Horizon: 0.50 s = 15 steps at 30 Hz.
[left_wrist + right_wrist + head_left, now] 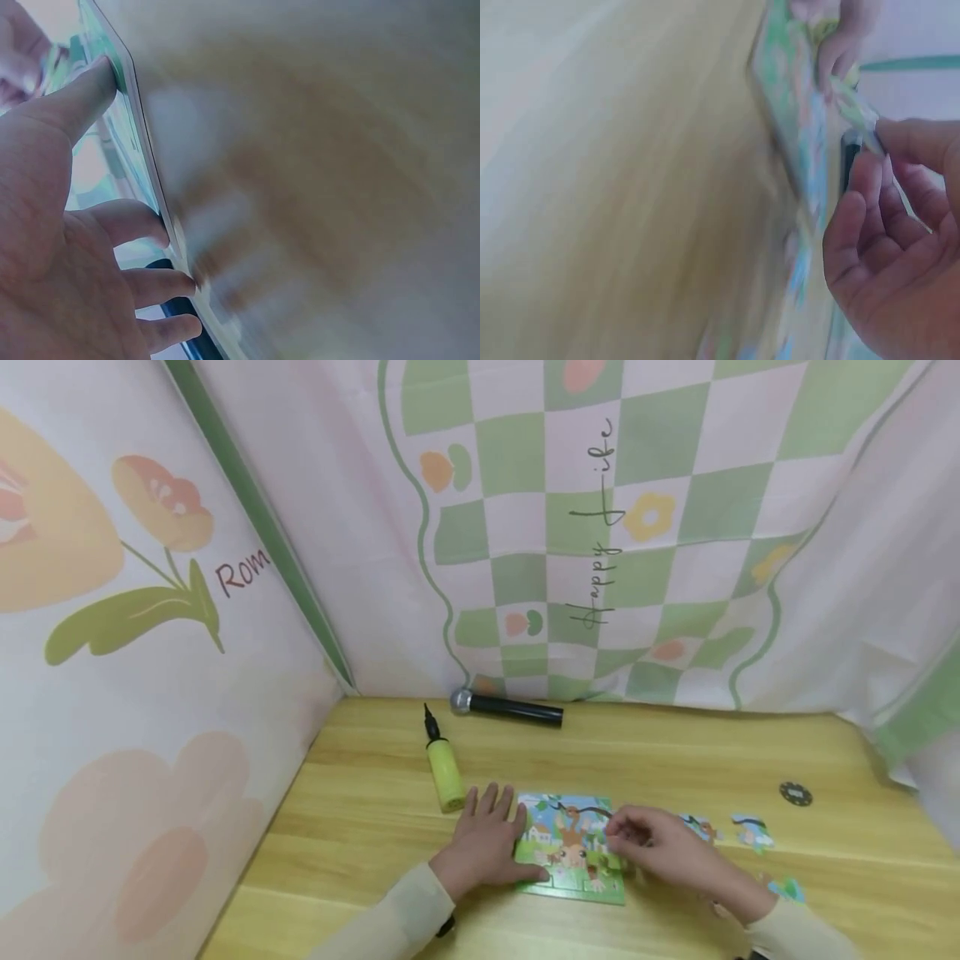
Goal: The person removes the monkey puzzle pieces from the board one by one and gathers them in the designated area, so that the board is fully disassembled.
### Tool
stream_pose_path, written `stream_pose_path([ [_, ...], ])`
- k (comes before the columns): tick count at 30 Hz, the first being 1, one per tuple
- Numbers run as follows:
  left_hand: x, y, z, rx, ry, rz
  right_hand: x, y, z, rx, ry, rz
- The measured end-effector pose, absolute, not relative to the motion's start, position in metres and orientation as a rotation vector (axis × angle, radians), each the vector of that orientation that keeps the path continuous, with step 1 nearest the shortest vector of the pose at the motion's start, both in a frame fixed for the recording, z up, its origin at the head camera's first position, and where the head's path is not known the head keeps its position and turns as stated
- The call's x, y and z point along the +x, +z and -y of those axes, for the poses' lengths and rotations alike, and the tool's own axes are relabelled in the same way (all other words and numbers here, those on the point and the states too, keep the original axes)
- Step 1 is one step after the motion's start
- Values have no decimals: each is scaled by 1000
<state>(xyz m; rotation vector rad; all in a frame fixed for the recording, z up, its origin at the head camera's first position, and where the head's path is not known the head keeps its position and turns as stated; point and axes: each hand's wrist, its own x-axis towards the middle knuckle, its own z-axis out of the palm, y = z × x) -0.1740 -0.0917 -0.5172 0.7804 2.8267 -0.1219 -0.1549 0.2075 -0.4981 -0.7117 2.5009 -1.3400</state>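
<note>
Wooden table (pixel 675 752) is covered near its front edge by a colourful puzzle board (pixel 572 847). The board's left edge is pressed down by the flat, spread left hand (pixel 486 837). A puzzle piece (pixel 853 101) is pinched over the board's right side by the right hand's (pixel 660 847) fingertips.

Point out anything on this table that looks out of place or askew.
Nothing is spilled or damaged. Loose puzzle pieces lie scattered right of the puzzle board; a microphone and yellow hand pump seem unrelated to it.
</note>
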Motion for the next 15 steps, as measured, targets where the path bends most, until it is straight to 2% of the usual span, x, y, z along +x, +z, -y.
stream_pose_path([
  [7,-173,-516,93,777,-105,-2828,-145,-505,-254,-661,-1280,-2426],
  [15,-174,-519,92,800,-101,-2834,-142,-510,-271,-637,-1261,-2361],
])
